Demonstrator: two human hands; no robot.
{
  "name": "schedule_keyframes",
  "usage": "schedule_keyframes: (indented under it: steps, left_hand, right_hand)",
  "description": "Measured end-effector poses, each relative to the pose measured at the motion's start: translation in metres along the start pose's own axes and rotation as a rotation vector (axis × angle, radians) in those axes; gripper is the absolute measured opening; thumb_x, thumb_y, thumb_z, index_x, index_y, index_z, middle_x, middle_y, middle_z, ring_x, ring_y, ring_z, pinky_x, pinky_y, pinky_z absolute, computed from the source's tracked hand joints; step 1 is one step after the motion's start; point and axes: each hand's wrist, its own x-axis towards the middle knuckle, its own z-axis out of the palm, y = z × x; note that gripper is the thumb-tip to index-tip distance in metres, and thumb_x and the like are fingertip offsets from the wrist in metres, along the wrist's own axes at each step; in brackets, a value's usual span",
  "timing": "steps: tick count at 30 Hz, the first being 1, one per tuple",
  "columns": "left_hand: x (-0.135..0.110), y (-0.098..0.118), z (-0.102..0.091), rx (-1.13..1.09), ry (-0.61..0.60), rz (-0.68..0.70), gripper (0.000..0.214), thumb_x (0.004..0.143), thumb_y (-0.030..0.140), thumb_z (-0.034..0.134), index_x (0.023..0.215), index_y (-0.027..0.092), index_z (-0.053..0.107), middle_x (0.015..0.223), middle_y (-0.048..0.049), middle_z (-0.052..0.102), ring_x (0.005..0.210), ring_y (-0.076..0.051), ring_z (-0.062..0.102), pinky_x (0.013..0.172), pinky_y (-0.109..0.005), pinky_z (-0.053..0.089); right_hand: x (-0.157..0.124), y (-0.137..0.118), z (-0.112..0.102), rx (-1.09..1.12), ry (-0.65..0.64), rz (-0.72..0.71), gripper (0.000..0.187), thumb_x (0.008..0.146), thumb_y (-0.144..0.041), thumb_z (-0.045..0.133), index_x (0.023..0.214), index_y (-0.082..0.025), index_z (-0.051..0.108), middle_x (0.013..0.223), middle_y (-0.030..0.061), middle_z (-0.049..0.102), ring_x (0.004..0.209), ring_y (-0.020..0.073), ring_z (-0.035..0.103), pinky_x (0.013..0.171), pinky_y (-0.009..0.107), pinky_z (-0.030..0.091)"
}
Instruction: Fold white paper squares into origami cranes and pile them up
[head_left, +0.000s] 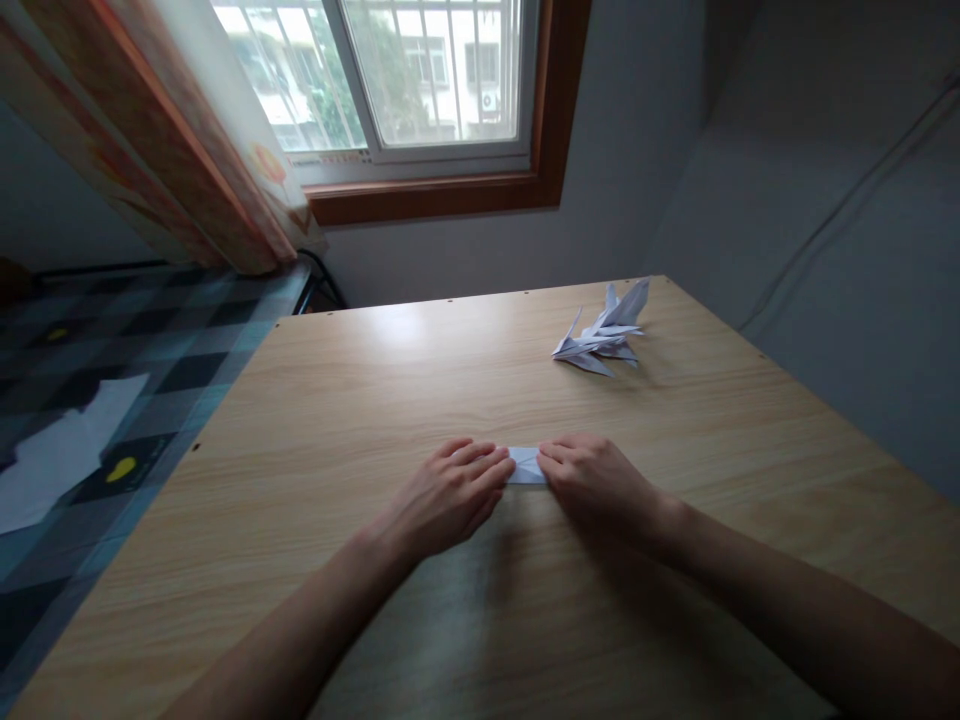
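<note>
At centre of view: flat stage reached, completion not shown

Found on the wood-grain table: one small folded paper strip, lying flat crosswise, with only its middle exposed. Held at its left end by the left hand, with fingers close together and laid over the paper. Held at its right end by the right hand, with fingers bunched and bent down onto it. Cannot tell, for hidden thumbs, a pinch from a simple press.

Done, as judged: reduction to a narrow oblong, with a slanting line across the exposed part, most likely a crease or flap edge. Outstanding, as judged: any shaping beyond the flat stage, to an extent not readable from this view.

Seen near the far right corner, well apart from both hands: a cluster of pointed folded-paper pieces, seemingly complete and set aside. Cannot count them, owing to overlap. Noted at far left, on a checked cloth: loose white paper, apparently not yet worked
</note>
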Motion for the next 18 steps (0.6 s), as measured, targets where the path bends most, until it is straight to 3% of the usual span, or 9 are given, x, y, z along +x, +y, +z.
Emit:
schedule_keyframes:
  steps: [2,7,12,18]
  left_hand:
    - [0.000,-0.001,0.001,0.006,0.025,0.016,0.025,0.097,0.022,0.044,0.115,0.020,0.062,0.122,-0.0063,0.068,0.109,-0.021,0.062,0.096,-0.037,0.044]
    - [0.001,-0.002,0.005,0.041,0.098,0.033,0.021,0.096,0.022,0.050,0.110,0.021,0.065,0.116,-0.0051,0.070,0.104,-0.020,0.062,0.091,-0.036,0.044]
    - [-0.001,-0.001,0.005,0.091,0.158,0.020,0.019,0.094,0.018,0.052,0.105,0.020,0.067,0.115,-0.0069,0.069,0.110,-0.023,0.059,0.093,-0.038,0.042]
    - [-0.001,0.001,0.008,0.060,0.215,-0.163,0.011,0.092,0.025,0.055,0.094,0.020,0.066,0.113,-0.0073,0.068,0.102,-0.024,0.059,0.088,-0.040,0.043]
  right_hand:
    - [0.003,0.000,-0.001,0.097,0.036,0.088,0.015,0.086,-0.009,0.055,0.085,-0.013,0.070,0.088,0.0111,0.071,0.083,0.0235,0.065,0.075,0.032,0.048]
    - [0.016,0.000,-0.001,0.475,0.230,0.244,0.018,0.089,-0.016,0.057,0.102,-0.015,0.069,0.099,0.0077,0.071,0.091,0.0192,0.063,0.082,0.029,0.046]
    - [0.027,0.000,0.001,0.627,0.170,0.281,0.029,0.078,-0.009,0.064,0.106,-0.015,0.069,0.098,0.0072,0.071,0.088,0.0181,0.064,0.079,0.028,0.045]
    - [0.031,-0.001,-0.006,0.712,0.052,0.376,0.034,0.072,-0.009,0.063,0.104,-0.018,0.069,0.080,0.0018,0.070,0.072,0.0159,0.062,0.065,0.025,0.042]
